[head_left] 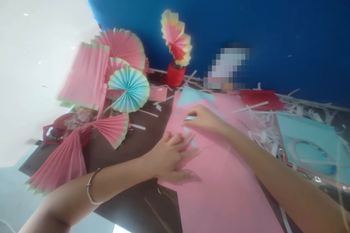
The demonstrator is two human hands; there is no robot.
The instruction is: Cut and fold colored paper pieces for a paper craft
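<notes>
Pink paper sheets (218, 189) lie across the table in front of me. My left hand (175, 156) rests flat on the pink paper with its fingers spread. Just beyond it, my right hand (205, 118) bends down to the paper, thumb and forefinger drawn together in a pinch. A pale sliver shows in the gap between those fingers, but what they grip is too blurred to name. Between the two hands a narrow light blue strip (187, 130) shows on the pink. Part of a light blue sheet (193, 96) sticks out at the far end.
Pleated pink paper fans (123, 47) and a round blue fan (128, 89) stand at left. A red pot (175, 74) holds another pleated fan. Paper shreds (265, 131), red paper (259, 99) and a blue sheet (308, 134) lie at right. A blue wall (273, 25) rises behind.
</notes>
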